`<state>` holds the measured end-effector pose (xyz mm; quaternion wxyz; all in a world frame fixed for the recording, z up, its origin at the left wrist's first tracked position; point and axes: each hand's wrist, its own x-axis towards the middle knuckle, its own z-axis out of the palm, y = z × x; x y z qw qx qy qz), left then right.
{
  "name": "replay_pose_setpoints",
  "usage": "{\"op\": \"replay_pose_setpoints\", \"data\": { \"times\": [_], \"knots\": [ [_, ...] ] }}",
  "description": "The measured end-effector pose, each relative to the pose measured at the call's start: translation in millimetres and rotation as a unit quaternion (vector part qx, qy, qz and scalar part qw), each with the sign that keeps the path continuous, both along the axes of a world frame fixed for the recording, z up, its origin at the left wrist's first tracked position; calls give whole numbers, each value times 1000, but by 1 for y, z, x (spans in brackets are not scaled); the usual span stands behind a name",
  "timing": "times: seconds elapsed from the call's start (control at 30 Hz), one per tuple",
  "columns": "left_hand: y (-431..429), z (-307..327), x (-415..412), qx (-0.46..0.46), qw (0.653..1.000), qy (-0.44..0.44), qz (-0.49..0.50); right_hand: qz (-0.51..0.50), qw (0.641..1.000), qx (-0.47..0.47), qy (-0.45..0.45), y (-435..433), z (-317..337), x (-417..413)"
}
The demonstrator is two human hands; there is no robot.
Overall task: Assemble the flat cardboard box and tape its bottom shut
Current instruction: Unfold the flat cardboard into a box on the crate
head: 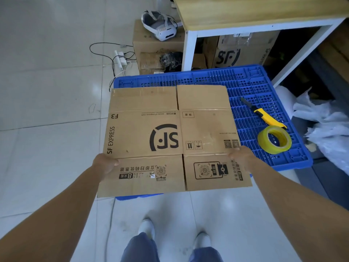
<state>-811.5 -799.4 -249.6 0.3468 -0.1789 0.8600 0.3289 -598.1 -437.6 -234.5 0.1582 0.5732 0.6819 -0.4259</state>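
A flat brown cardboard box with black SF Express print is held level above the floor and the near edge of a blue plastic pallet. My left hand grips its left edge near the closest flap, thumb on top. My right hand grips the right edge at the same height. A roll of yellowish clear tape lies on the pallet to the right of the box. A yellow utility knife lies just beyond the tape.
A white-legged wooden table stands at the back right with SF cartons under it. A carton with a white headset sits behind the pallet. Cables and a power strip lie on the tiled floor. White plastic wrap is piled at the right.
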Motion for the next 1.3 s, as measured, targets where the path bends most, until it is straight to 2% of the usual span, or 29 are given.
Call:
{"op": "replay_pose_setpoints", "data": {
  "times": [0.17, 0.27, 0.37, 0.57, 0.83, 0.97, 1.07, 1.17, 1.3],
  "knots": [
    [9, -1, 15, -29, 998, 47, -16, 47, 997, 34, -44, -4, -12, 1],
    [21, 0, 28, -59, 992, 70, -84, 31, 995, 33, -85, -3, -26, 15],
    [36, -1, 42, -41, 985, 84, -143, 16, 988, 61, -140, -5, -38, 24],
    [56, 5, 63, -3, 976, 71, -206, -15, 982, 61, -176, -7, -40, 35],
    [74, 17, 78, 22, 964, 83, -253, -58, 996, 8, -62, -4, -31, 49],
    [84, 39, 85, 25, 950, 95, -296, -94, 993, -67, 15, 1, 3, 48],
    [94, 77, 90, 61, 942, 96, -314, -116, 983, -124, 70, 5, 51, 39],
    [103, 130, 94, 101, 920, 75, -371, -112, 978, -145, 98, 12, 110, 25],
    [109, 205, 92, 12, 878, 129, -462, -93, 976, -161, 114, 23, 191, 12]
  ]
}}
